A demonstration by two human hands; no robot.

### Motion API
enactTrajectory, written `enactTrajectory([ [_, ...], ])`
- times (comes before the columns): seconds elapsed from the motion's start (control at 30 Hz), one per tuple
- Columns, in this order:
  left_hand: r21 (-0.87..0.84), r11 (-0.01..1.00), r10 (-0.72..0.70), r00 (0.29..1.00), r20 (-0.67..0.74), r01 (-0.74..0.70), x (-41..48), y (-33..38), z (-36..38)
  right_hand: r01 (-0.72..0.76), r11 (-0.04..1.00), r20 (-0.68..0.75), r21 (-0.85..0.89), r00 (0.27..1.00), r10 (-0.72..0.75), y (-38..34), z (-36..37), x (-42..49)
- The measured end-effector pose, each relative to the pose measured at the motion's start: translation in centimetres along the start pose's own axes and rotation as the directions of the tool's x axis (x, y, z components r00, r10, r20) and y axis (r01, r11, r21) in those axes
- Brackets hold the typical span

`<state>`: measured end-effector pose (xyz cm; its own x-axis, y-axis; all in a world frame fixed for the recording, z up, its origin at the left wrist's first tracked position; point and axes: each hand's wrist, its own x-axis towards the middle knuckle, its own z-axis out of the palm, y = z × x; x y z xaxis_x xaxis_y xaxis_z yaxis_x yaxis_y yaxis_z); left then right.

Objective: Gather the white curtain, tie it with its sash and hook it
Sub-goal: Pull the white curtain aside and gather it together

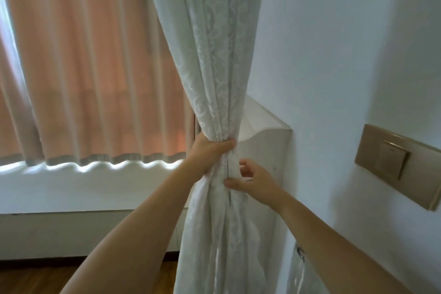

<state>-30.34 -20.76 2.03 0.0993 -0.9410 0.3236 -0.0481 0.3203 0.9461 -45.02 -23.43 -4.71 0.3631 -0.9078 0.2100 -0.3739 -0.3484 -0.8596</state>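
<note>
The white patterned curtain [210, 55] hangs in the middle of the view, gathered into a narrow bundle at waist height. My left hand [210, 153] is wrapped around the bundle and squeezes it tight. Just below, my right hand [253, 179] touches the folds from the right with thumb and fingers spread apart. A small metal hook or ring [301, 253] shows low on the right wall beside a strip of shiny white fabric [296, 277], which may be the sash; I cannot tell for sure.
A peach-coloured curtain [95, 67] covers the window on the left, above a white sill [71, 186]. A white headboard-like panel [265, 141] stands behind the bundle. A gold wall switch [393, 162] is on the right wall. Wooden floor [35, 279] lies below.
</note>
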Motion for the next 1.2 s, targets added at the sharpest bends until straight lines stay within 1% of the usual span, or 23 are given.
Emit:
enactTrajectory([
  [0.07,-0.044,0.999,0.012,0.998,-0.065,-0.015,0.3,-0.2,-1.2,0.021,0.998,-0.115,-0.054,0.993,-0.028,0.6,0.4,-0.6],
  [0.1,-0.060,0.998,0.018,0.996,-0.082,-0.023,0.5,-0.3,-1.7,0.031,0.997,-0.111,-0.075,0.993,-0.040,0.8,0.8,-0.9],
  [0.13,-0.066,0.998,0.018,0.996,-0.086,-0.024,0.7,-0.5,-2.2,0.031,0.994,-0.072,-0.109,0.997,-0.039,0.9,1.3,-1.2],
  [0.2,-0.068,0.998,-0.006,0.997,-0.075,0.001,0.9,-0.8,-3.0,0.026,0.966,0.029,-0.258,0.999,-0.019,1.4,2.5,-1.5],
  [0.27,-0.070,0.997,-0.020,0.998,-0.058,0.016,1.0,-1.0,-3.5,0.040,0.924,0.049,-0.381,0.999,-0.023,2.2,3.6,-1.3],
  [0.37,-0.059,0.997,-0.041,0.999,-0.004,0.041,0.9,-1.1,-4.1,0.058,0.892,-0.031,-0.447,0.996,-0.081,2.8,3.7,-0.7],
  [0.4,-0.049,0.998,-0.048,0.999,0.007,0.049,0.8,-1.1,-4.2,0.058,0.853,-0.071,-0.519,0.991,-0.111,2.8,3.1,-0.5],
  [0.47,-0.040,0.997,-0.064,0.998,0.015,0.064,0.8,-1.3,-5.1,0.011,0.724,-0.201,-0.690,0.958,-0.207,2.7,2.1,0.4],
  [0.53,-0.053,0.995,-0.079,0.997,0.008,0.080,0.8,-1.3,-5.7,-0.060,0.649,-0.315,-0.758,0.905,-0.285,2.3,1.1,0.9],
  [0.57,-0.069,0.995,-0.072,0.997,0.007,0.072,0.6,-1.4,-6.1,-0.091,0.642,-0.343,-0.761,0.897,-0.279,2.3,1.1,1.0],
  [0.6,-0.087,0.994,-0.061,0.998,0.006,0.061,0.6,-1.4,-6.4,-0.122,0.645,-0.346,-0.755,0.909,-0.233,2.6,1.2,1.0],
  [0.67,-0.099,0.993,-0.060,0.998,0.003,0.060,0.7,-1.8,-7.2,-0.147,0.623,-0.284,-0.768,0.951,-0.126,3.4,2.6,0.5],
  [0.77,-0.091,0.993,-0.073,0.997,0.036,0.076,0.7,-1.9,-7.8,-0.017,0.561,-0.098,-0.828,0.989,-0.115,4.9,5.9,-0.9],
  [0.8,-0.087,0.993,-0.076,0.995,0.059,0.081,0.7,-2.1,-7.9,0.012,0.557,-0.035,-0.831,0.997,-0.074,4.9,7.0,-1.2],
  [0.83,-0.091,0.993,-0.070,0.994,0.079,0.077,0.7,-2.1,-8.0,0.018,0.587,0.007,-0.810,1.000,-0.020,4.9,8.0,-1.4],
  [0.87,-0.097,0.993,-0.064,0.994,0.087,0.072,0.6,-2.2,-8.0,-0.017,0.670,0.044,-0.742,0.996,0.075,4.7,8.7,-1.5],
  [0.9,-0.101,0.993,-0.057,0.994,0.094,0.066,0.5,-2.1,-8.0,-0.071,0.773,0.102,-0.631,0.979,0.174,4.4,9.2,-1.6],
  [0.93,-0.106,0.993,-0.045,0.994,0.101,0.055,0.5,-2.1,-8.1,-0.134,0.845,0.158,-0.518,0.955,0.249,3.8,9.3,-1.6],
  [0.97,-0.108,0.993,-0.025,0.994,0.106,0.037,0.5,-2.1,-8.3,-0.174,0.880,0.215,-0.441,0.932,0.292,3.1,9.0,-1.5],
  [1.0,-0.112,0.993,-0.009,0.994,0.108,0.021,0.5,-2.2,-8.4,-0.201,0.889,0.246,-0.412,0.915,0.321,2.2,8.5,-1.5],
  [1.07,-0.121,0.993,0.010,0.994,0.111,0.003,0.4,-2.3,-8.4,-0.203,0.888,0.252,-0.412,0.912,0.325,0.0,6.8,-1.4],
  [1.13,-0.144,0.990,0.024,0.993,0.120,-0.006,0.2,-2.6,-8.0,-0.166,0.907,0.220,-0.386,0.939,0.265,-2.5,4.7,-1.2],
  [1.2,-0.160,0.987,0.036,0.991,0.132,-0.014,-0.1,-2.7,-7.2,-0.117,0.963,0.166,-0.244,0.973,0.160,-4.9,2.6,-1.1],
])
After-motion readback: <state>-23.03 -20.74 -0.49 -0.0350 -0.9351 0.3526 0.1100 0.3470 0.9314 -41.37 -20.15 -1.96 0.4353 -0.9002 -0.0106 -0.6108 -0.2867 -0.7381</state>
